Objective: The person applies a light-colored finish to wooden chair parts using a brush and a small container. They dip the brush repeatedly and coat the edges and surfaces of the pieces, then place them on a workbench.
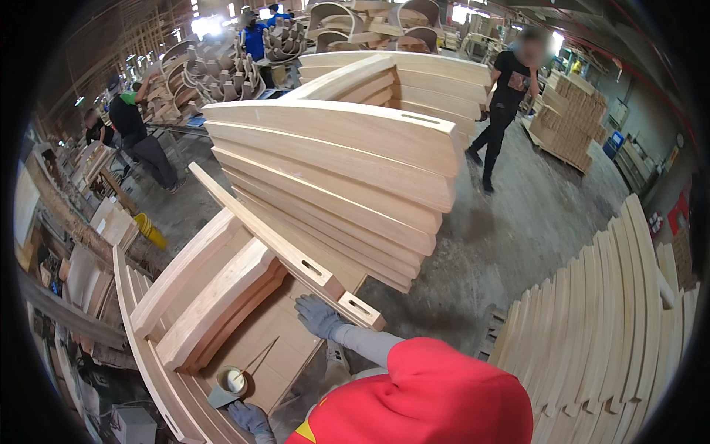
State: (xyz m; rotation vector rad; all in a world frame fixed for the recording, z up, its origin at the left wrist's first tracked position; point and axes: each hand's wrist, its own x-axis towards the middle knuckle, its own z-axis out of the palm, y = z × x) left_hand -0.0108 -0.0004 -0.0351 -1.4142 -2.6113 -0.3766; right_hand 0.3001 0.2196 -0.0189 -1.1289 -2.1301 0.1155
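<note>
My right hand (pixel 319 317), in a grey glove, lies over a brown cardboard sheet (pixel 296 355), fingers stretched out and holding nothing. Close beside it are the slotted ends of a pale wooden rail (pixel 310 268) and of a second slotted piece (pixel 362 310). Low in the view, my left hand (pixel 251 418), also gloved, reaches toward a small cup (pixel 234 379) of white liquid with a thin stick in it. A flat grey-green piece (pixel 221 397) sits between that hand and the cup. Curved wooden crosspieces (pixel 214 303) stand left of the cardboard.
A tall stack of curved wooden frames (pixel 333 163) rises ahead. More curved wooden parts (pixel 592 325) stand at the right. A person in black (pixel 510 89) walks on the concrete floor, and others work at the far left. A yellow bucket (pixel 150 231) stands left.
</note>
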